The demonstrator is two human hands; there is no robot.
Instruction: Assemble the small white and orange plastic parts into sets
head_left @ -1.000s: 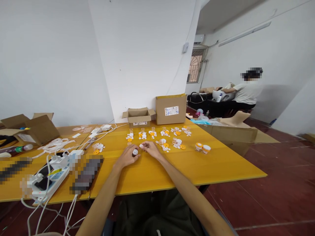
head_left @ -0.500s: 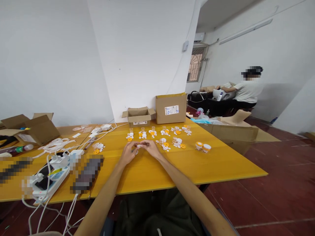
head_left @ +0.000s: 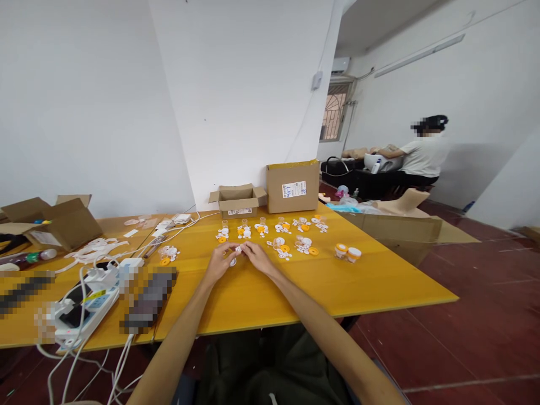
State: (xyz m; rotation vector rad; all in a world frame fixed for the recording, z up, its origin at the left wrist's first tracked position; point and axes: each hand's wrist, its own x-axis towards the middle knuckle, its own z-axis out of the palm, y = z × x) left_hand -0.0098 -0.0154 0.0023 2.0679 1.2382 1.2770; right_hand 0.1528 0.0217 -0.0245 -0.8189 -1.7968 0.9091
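My left hand (head_left: 220,263) and my right hand (head_left: 258,260) meet over the front middle of the table. Pinched between their fingertips is a small white perforated disc (head_left: 238,249); its finer details are too small to tell. Just under my left thumb shows a white round piece (head_left: 233,262), partly hidden by the hand. Right of my right hand lies a group of small white perforated pieces with a yellow ring (head_left: 285,248). Another such group has its own yellow ring (head_left: 313,251). Two small lidded clear jars, one yellow-topped (head_left: 341,250) and one white-topped (head_left: 353,254), stand farther right.
Along the back stand an open carton (head_left: 238,207) and a closed cardboard box (head_left: 293,188), with several groups of parts before them. On the left are a power strip (head_left: 101,301), a phone (head_left: 149,298), cables and another open box (head_left: 71,225). A person (head_left: 424,154) sits beyond.
My fingers have shifted around the white disc, so more of it shows between them. My right hand has drawn slightly lower. The parts on the table stay put.
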